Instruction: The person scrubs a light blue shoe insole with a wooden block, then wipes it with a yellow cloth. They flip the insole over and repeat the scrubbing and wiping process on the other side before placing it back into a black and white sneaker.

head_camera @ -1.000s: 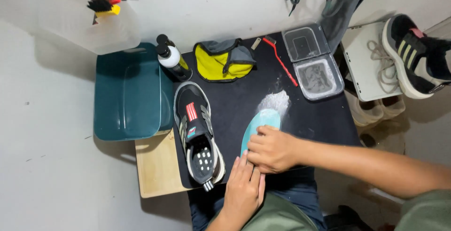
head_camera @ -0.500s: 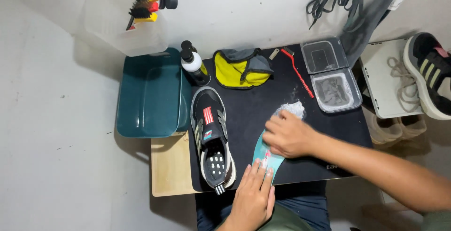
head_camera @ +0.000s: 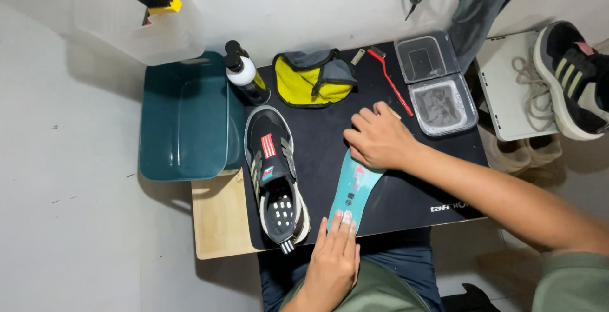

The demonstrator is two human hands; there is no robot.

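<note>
- Right hand [head_camera: 379,139] sits on the top end of the teal insole [head_camera: 351,192], fingers curled and bunched down onto it, palm pressing flat.
- Left hand [head_camera: 334,262] is at the near end, fingers straight and together, fingertips [head_camera: 343,219] pinning the insole's tip at the mat edge.
- The insole lies slanted on the black mat [head_camera: 406,198], stretched between the two hands.
- Just left of it, a black sneaker [head_camera: 275,179] lies on the mat, opening up, apart from the insole.
- Behind the hands: a yellow-and-grey cloth [head_camera: 312,78], a dark pump bottle [head_camera: 244,77], a thin red brush [head_camera: 388,77].
- Right of those, two clear plastic tubs [head_camera: 436,83], one behind the other.
- Far left, a teal bin [head_camera: 184,118] beside the mat; far right, a second sneaker [head_camera: 572,77] on a white surface.
</note>
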